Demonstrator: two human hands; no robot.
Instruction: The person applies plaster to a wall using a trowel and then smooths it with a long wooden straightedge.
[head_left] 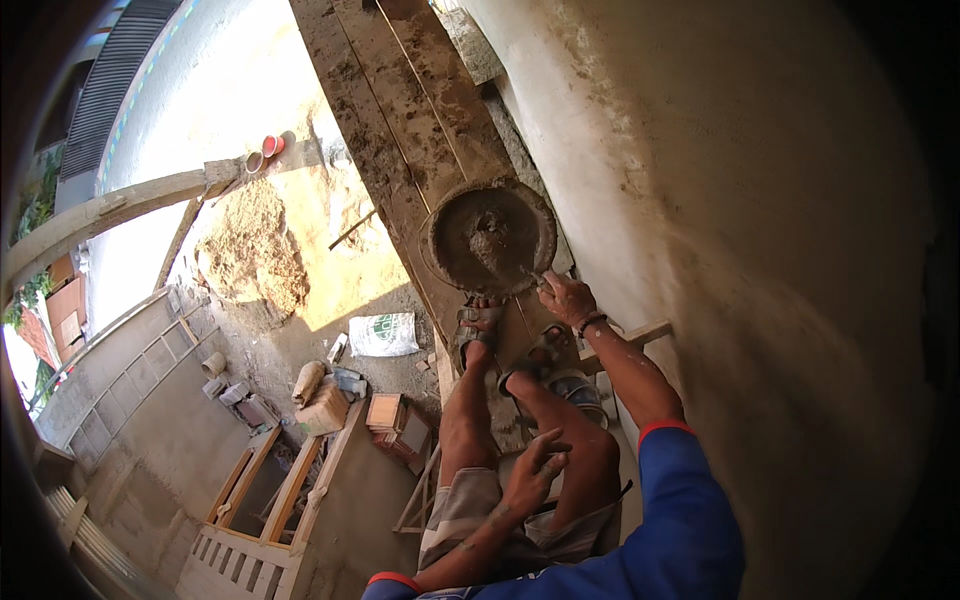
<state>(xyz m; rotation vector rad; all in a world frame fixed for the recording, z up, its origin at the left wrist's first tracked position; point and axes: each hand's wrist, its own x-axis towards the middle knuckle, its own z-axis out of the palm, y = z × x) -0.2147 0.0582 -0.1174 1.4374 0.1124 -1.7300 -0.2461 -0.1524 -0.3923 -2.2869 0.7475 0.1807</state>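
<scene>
A round basin [432,250] of wet grey mortar [462,225] rests on the planks just beyond my sandalled feet. At the basin's near right rim, my right hand [567,300] is closed around the handle of a trowel [528,271]. The trowel's blade reaches into the basin and is hard to tell from the mortar lumped there. My left hand [537,470] hovers near my right knee with loosely bent, parted fingers and holds nothing.
Mortar-stained scaffold planks [400,90] run away from me beside a plastered wall [760,200] on the right. A bucket [580,393] stands by my right foot. Far below on the left lie a sand heap [250,250], a white sack [383,335] and boxes [400,425].
</scene>
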